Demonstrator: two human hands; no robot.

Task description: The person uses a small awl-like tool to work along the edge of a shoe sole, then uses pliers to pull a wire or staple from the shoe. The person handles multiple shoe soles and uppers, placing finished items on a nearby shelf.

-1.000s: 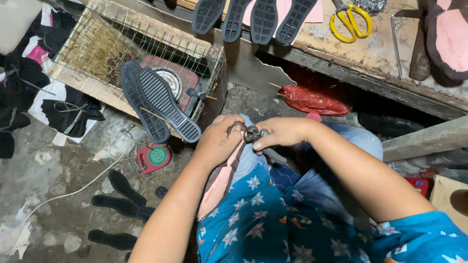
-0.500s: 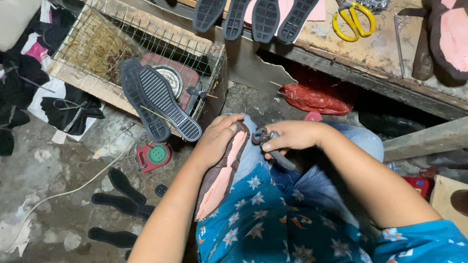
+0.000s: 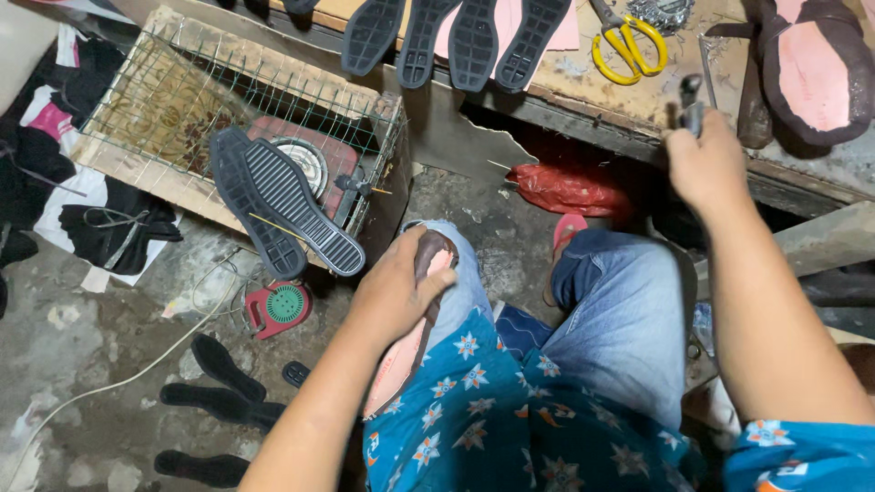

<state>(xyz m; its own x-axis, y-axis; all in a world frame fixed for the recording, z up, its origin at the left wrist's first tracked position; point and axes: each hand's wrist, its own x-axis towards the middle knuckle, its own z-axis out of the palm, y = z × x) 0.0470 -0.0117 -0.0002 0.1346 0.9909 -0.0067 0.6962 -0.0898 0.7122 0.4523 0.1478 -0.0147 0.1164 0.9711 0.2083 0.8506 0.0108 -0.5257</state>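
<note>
My left hand grips a shoe upper with a pink insole that rests on my left thigh, toe end up near the knee. My right hand is raised over the edge of the wooden workbench and is shut on a small dark metal tool, whose tip pokes up above my fingers. Yellow-handled scissors lie on the bench just left of that hand. A dark shoe with a pink insole lies on the bench to its right.
Several black soles hang over the bench's front edge. A wire cage over a heater stands to the left, with two black soles leaning on it. A red round device, a white cable and black sole pieces lie on the concrete floor. A red bag sits under the bench.
My right hand has left the shoe on my lap and gone up and right to the bench with the metal tool. My left hand still holds the shoe on my thigh.
</note>
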